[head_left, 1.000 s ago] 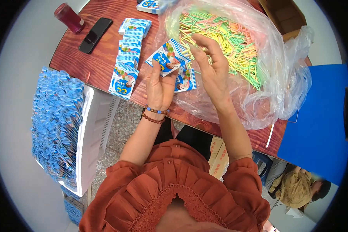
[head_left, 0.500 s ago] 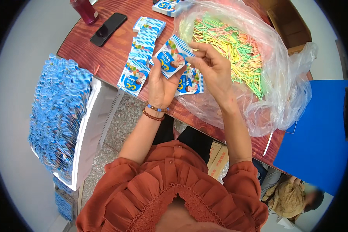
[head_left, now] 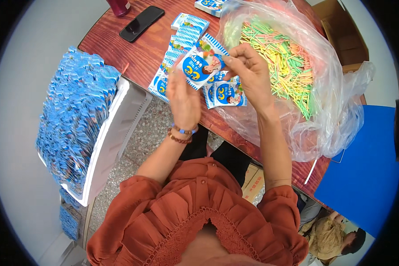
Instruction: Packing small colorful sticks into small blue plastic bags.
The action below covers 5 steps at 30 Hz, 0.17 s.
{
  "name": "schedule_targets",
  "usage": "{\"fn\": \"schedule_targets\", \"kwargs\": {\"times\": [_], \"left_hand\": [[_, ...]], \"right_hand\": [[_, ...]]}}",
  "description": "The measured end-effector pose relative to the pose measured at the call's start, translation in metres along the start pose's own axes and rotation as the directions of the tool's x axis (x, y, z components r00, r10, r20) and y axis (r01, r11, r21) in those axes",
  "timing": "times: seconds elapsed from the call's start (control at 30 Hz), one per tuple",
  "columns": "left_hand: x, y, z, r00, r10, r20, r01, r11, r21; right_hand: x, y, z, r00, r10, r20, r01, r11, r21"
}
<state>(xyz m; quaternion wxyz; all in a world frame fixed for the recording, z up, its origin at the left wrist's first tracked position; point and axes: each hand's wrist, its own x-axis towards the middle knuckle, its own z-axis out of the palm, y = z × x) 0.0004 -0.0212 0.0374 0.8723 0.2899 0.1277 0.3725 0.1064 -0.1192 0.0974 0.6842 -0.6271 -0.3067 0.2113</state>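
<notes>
- the left hand (head_left: 183,98) is closed on the lower left edge of a blue and white packet (head_left: 202,64), thumb and fingers pinching it, held up over the table (head_left: 133,55).
- the right hand (head_left: 250,73) pinches the packet's upper right corner between fingertips; the other fingers curl loosely.
- the packet is tilted, its printed face toward the camera, above the table's near edge.
- under it, a few more packets (head_left: 226,93) lie flat on the table, and a row of packets (head_left: 175,51) runs away from the left hand.
- just right of the right hand sits a clear plastic bag (head_left: 337,115), open, full of thin sticks (head_left: 288,66) in green, yellow and orange.
- a black phone (head_left: 142,23) lies at the table's far side, well apart from the hands.
- left of the table, a white bin (head_left: 113,142) holds a heap of filled blue packets (head_left: 73,115).
</notes>
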Motion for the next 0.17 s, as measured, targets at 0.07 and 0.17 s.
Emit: {"fn": "schedule_targets", "kwargs": {"times": [0.07, 0.17], "left_hand": [[-0.003, 0.010, -0.026, 0.978, 0.203, -0.039, -0.184, 0.941, 0.284], [-0.007, 0.035, -0.067, 0.843, 0.495, 0.211, -0.461, 0.460, 0.759]], "right_hand": [[0.003, 0.015, 0.012, 0.997, 0.018, 0.072, -0.021, 0.999, 0.041], [0.010, 0.046, 0.037, 0.974, 0.133, 0.182, -0.139, 0.990, 0.025]]}}
